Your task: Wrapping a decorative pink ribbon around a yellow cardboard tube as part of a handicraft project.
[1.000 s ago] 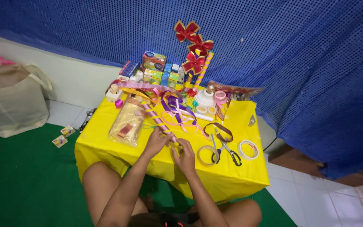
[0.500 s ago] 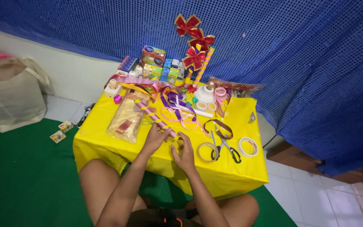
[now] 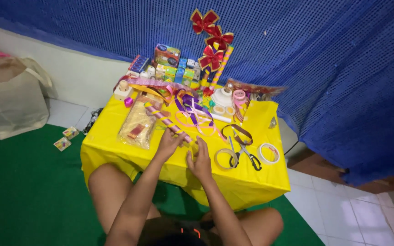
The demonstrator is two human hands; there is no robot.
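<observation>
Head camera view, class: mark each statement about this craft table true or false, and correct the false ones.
1. The table has a yellow cover. True.
2. The scissors lie left of the left hand. False: they lie right of the right hand.
3. Red bows stand at the table's far edge. True.
4. The right hand holds the scissors. False: it is apart from them.
5. The floor mat is red. False: green.
</observation>
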